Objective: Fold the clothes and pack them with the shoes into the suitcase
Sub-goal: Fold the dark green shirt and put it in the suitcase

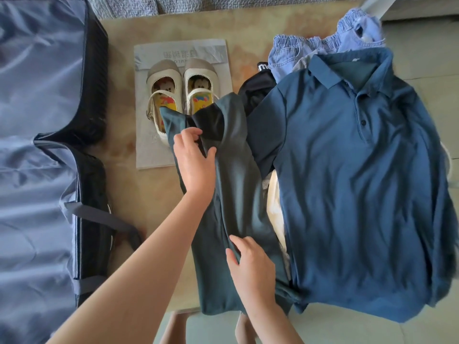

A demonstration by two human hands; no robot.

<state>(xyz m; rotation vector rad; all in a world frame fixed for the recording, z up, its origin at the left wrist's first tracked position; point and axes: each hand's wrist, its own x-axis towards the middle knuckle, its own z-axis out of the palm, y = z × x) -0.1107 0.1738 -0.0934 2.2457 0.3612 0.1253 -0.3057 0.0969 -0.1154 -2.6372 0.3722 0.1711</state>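
Observation:
A dark teal garment [238, 194] lies folded lengthwise down the middle of the table. My left hand [195, 160] grips its upper part, fingers and thumb pinching the cloth near a sleeve. My right hand [250, 266] pinches a fold of it lower down. A blue polo shirt [352, 184] is spread flat to the right. A pair of cream children's shoes [178, 95] stands on a grey bag [149, 155] behind the garment, whose top edge covers the shoes' heels. The open suitcase [42, 150] with its blue lining lies at the left.
Light blue denim shorts [323, 43] and a black garment [255, 88] lie crumpled at the back right. White cloth [275, 207] peeks from under the polo. Suitcase straps [99, 214] hang over its rim. The table's near edge [186, 310] runs just under the garment.

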